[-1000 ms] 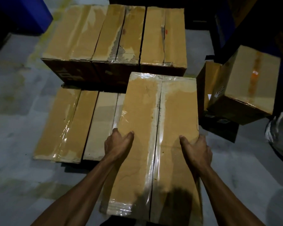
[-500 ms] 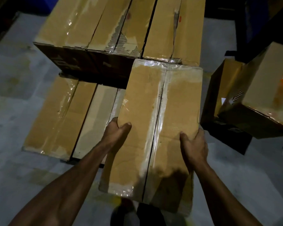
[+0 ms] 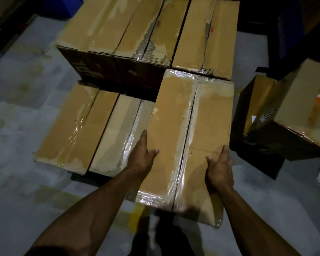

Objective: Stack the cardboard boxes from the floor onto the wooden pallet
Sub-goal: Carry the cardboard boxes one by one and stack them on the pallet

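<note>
Floor: a pale grey concrete floor (image 3: 17,108) with yellowish stains is filling the left side and bottom of the frame; the light is dim.
Held box: a long cardboard box (image 3: 188,130) sealed with shiny clear tape is sitting in the centre of the frame, its far end touching the stacked row behind it.
Left hand: the left hand (image 3: 141,156) is gripping the box's left edge, thumb lying on the top face, fingers wrapping down the side.
Right hand: the right hand (image 3: 219,166) is gripping the right edge the same way, thumb on top.
Low boxes: two flat-lying boxes (image 3: 92,126) are sitting side by side just left of the held box, at a lower level.
Back row: three taller boxes (image 3: 150,30) are standing side by side across the upper centre of the frame.
Pallet: it is hidden under the boxes; I cannot tell where it is lying.
Right side: a tilted box (image 3: 301,111) is leaning on another box (image 3: 251,106) at the right of the frame.
</note>
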`<action>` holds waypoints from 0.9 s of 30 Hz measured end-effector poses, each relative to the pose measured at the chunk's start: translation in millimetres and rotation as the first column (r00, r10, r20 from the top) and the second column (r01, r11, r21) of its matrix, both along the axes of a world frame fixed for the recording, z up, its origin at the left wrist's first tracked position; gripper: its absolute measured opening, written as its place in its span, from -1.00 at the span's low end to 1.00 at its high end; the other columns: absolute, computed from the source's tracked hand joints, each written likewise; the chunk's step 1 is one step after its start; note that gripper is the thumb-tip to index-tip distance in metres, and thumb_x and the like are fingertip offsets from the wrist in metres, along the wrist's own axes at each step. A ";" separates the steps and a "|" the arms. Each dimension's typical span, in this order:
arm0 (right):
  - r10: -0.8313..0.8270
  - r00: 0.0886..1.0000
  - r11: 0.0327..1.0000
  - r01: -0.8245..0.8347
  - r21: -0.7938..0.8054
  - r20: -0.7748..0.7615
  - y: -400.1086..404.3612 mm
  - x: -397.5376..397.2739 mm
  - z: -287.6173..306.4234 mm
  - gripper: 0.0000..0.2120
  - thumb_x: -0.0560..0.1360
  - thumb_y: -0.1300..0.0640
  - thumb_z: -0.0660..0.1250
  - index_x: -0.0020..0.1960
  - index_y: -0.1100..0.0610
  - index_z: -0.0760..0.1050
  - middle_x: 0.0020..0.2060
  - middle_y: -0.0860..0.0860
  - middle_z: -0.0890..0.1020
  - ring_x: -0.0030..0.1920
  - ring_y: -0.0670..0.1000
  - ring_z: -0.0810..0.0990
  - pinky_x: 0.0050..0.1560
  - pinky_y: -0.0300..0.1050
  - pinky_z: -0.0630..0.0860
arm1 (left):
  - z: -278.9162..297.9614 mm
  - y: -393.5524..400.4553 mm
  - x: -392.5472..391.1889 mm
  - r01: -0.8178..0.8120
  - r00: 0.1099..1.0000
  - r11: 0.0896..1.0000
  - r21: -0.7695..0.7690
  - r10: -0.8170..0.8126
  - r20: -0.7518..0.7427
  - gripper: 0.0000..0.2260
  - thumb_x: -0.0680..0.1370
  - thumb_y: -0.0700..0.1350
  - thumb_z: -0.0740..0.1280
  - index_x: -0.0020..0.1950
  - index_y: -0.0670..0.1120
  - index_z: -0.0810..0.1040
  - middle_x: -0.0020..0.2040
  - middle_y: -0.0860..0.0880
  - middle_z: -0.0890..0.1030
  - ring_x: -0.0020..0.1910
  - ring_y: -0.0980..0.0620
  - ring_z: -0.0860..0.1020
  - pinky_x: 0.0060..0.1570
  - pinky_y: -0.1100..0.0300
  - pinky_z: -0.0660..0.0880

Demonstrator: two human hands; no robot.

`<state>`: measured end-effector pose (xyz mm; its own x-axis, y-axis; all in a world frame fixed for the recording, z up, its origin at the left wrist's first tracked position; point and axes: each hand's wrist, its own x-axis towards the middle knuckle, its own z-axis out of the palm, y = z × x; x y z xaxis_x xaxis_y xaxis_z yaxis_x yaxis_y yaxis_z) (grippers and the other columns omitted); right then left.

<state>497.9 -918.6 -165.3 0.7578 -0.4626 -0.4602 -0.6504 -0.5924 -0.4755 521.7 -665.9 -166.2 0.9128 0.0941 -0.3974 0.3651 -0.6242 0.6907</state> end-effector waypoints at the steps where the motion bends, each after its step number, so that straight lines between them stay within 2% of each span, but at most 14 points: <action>1: 0.004 1.000 1.000 -0.004 -0.012 -0.023 2.7 -10.6 1.0 -0.34 0.64 -0.12 0.17 0.57 -0.13 -0.15 0.47 0.13 0.22 0.31 0.29 0.41 0.21 0.30 0.40 | 0.8 3.1 -10.8 0.033 0.999 0.999 0.016 -0.033 -0.002 -0.23 0.60 -0.04 0.38 0.65 -0.01 -0.05 0.61 -0.05 0.21 0.53 -0.08 0.28 0.44 0.05 0.28; 5: 0.024 0.994 0.999 -0.029 -0.046 -0.102 12.1 -56.5 0.7 -0.40 0.66 -0.09 0.12 0.56 -0.17 -0.15 0.36 0.17 0.29 0.23 0.27 0.46 0.18 0.29 0.42 | 1.9 20.6 -57.6 0.165 0.986 0.984 0.075 -0.164 -0.012 -0.23 0.60 -0.04 0.37 0.65 -0.06 -0.05 0.62 -0.07 0.16 0.55 -0.05 0.23 0.46 0.13 0.22; 8: 0.021 0.995 0.997 -0.028 -0.069 -0.102 15.8 -82.3 -2.7 -0.38 0.66 -0.01 0.13 0.56 -0.20 -0.17 0.28 0.21 0.33 0.17 0.27 0.47 0.18 0.26 0.44 | 3.4 31.3 -82.1 0.245 0.969 0.959 0.139 -0.245 -0.019 -0.26 0.60 -0.03 0.37 0.64 -0.12 0.01 0.63 -0.10 0.14 0.58 -0.04 0.16 0.49 0.14 0.17; 14: 0.047 0.994 0.993 -0.058 -0.103 -0.103 19.1 -101.5 -5.4 -0.25 0.61 0.15 0.22 0.58 -0.19 -0.18 0.29 0.22 0.35 0.18 0.28 0.48 0.18 0.19 0.46 | 2.8 41.4 -99.1 0.320 0.947 0.935 0.153 -0.317 -0.049 -0.22 0.60 0.03 0.37 0.65 -0.11 -0.03 0.64 -0.10 0.08 0.60 -0.04 0.12 0.51 0.07 0.18; 18: 0.052 0.993 0.995 -0.061 -0.084 -0.106 16.3 -106.3 -7.1 -0.28 0.62 0.12 0.18 0.58 -0.19 -0.19 0.30 0.23 0.37 0.18 0.28 0.48 0.22 0.16 0.47 | 5.3 50.9 -98.9 0.386 0.922 0.911 0.148 -0.385 -0.037 -0.19 0.58 0.03 0.39 0.64 -0.14 -0.03 0.64 -0.12 0.08 0.59 -0.06 0.13 0.50 0.12 0.18; 23: 0.065 0.991 0.996 -0.072 -0.049 -0.118 20.6 -127.1 -5.8 -0.38 0.67 0.06 0.11 0.60 -0.14 -0.15 0.35 0.28 0.25 0.21 0.31 0.45 0.26 0.13 0.41 | -2.2 61.5 -113.9 0.514 0.857 0.844 0.151 -0.499 -0.131 0.06 0.47 0.16 0.48 0.64 -0.12 -0.22 0.65 -0.10 -0.12 0.62 -0.04 -0.04 0.51 0.14 0.07; 27: 0.069 0.989 0.996 -0.076 -0.052 -0.131 21.8 -130.6 -5.9 -0.39 0.67 0.05 0.11 0.60 -0.14 -0.14 0.33 0.26 0.26 0.20 0.31 0.46 0.27 0.15 0.43 | -9.9 63.5 -111.4 0.552 0.833 0.809 0.202 -0.523 -0.179 0.15 0.42 0.12 0.54 0.62 -0.10 -0.29 0.64 -0.11 -0.18 0.62 -0.10 0.02 0.53 0.07 0.14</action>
<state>367.3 -896.8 -171.2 0.7262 -0.4366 -0.5311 -0.6584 -0.6639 -0.3545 410.2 -602.4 -176.1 0.7968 -0.2957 -0.5269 -0.0132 -0.8804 0.4741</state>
